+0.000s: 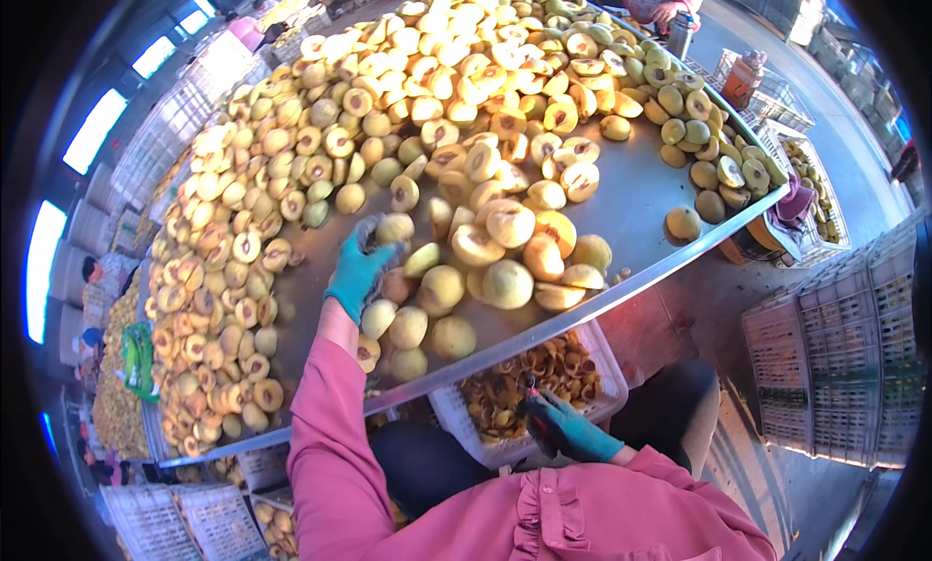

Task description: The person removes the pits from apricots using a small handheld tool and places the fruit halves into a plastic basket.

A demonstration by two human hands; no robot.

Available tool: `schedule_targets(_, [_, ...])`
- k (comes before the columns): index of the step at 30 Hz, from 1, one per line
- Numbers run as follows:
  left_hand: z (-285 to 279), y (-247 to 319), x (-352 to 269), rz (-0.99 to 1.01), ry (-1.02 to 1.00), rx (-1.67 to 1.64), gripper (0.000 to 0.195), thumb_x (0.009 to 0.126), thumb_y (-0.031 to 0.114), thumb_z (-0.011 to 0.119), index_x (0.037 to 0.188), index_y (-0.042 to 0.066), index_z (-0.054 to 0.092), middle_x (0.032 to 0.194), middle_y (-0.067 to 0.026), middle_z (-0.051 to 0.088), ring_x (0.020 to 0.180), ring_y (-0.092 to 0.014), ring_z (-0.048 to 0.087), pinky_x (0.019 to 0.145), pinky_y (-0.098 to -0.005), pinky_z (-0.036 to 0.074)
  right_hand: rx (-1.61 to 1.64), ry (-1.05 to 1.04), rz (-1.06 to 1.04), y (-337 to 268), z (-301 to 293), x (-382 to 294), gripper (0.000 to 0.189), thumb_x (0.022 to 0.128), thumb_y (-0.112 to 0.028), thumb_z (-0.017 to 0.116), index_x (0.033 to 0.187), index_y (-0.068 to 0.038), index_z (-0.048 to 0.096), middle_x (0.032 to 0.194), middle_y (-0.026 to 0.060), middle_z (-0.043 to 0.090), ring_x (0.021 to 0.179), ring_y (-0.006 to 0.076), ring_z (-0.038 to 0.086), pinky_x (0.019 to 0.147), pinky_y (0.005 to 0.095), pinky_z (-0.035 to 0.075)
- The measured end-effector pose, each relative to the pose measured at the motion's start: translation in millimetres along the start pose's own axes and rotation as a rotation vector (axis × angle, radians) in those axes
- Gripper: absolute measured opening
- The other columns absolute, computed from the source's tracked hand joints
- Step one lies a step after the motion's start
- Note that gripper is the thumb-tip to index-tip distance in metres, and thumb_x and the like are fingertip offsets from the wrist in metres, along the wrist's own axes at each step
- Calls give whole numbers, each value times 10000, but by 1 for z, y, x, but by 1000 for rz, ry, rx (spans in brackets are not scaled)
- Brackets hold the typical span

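My left hand [362, 262], in a teal glove with a dark palm, reaches over the metal table [619, 190] with its fingers curled round a yellow-green peach half [395, 228]. Halved peaches, many cut side up with reddish hollows, spread over the tabletop; a pile of halves [510, 248] lies right of this hand. Below the table's near edge, my right hand [571, 426], gloved alike, holds a small tool with a red handle [534, 393] and a thin metal loop at its tip. A white plastic crate [611, 375] of brown-orange peach scraps stands under that hand, between my knees.
The table's raised metal rim [641, 273] runs between my body and the fruit. Stacked white crates [837, 357] stand at right, more crates [189, 517] at lower left. A green bag [138, 361] lies beyond the table's left edge. A co-worker in pink [666, 0] sits at the far right corner.
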State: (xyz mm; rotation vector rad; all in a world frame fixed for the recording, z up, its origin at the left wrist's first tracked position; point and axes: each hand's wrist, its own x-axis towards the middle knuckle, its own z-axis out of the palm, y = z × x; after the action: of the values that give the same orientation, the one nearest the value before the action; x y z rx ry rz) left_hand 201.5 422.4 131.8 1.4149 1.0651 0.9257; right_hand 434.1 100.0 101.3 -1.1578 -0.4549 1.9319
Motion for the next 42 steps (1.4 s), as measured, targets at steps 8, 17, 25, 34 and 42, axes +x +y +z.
schedule_targets(8, [48, 111, -138, 260, -129, 72, 430, 879, 167, 628, 1255, -36, 586, 1207, -178, 647, 1122, -296, 629, 986, -426, 495, -354, -162, -322, 20, 2, -21, 281, 1004, -343, 460, 1000, -75, 547, 711, -4, 508, 557, 78, 455, 517, 237, 363])
schedule_targets(17, [93, 59, -234, -81, -271, -1226, 545, 922, 253, 551, 1393, 3, 440, 1370, -204, 511, 1252, -428, 500, 1077, -519, 429, -271, -246, -393, -34, 81, -70, 368, 1048, -385, 400, 953, -56, 536, 685, -29, 496, 518, 36, 423, 458, 210, 344])
schedule_targets(25, [109, 60, -262, -99, -218, -1180, 601, 947, 401, 558, 1400, 24, 443, 1358, -203, 523, 1257, -389, 503, 1085, -547, 405, -351, -185, -546, -13, 89, -71, 385, 1046, -405, 390, 974, -51, 523, 652, -2, 509, 453, 48, 424, 421, 215, 345])
schedule_targets(34, [123, 80, -281, 76, -242, -880, 550, 902, 341, 595, 1307, -19, 504, 1294, -183, 567, 1216, -336, 553, 1075, -450, 442, -319, -338, -525, -3, 81, -79, 387, 1042, -409, 390, 945, -56, 513, 631, -15, 501, 423, 40, 407, 382, 202, 312])
schedule_targets(42, [124, 81, -280, 192, -218, -346, 439, 966, 343, 509, 1247, 5, 524, 1212, -152, 606, 1151, -265, 589, 1014, -395, 479, -707, -233, -1186, -3, 74, -78, 305, 1029, -301, 434, 1024, -13, 534, 707, 49, 534, 635, 153, 542, 566, 328, 422])
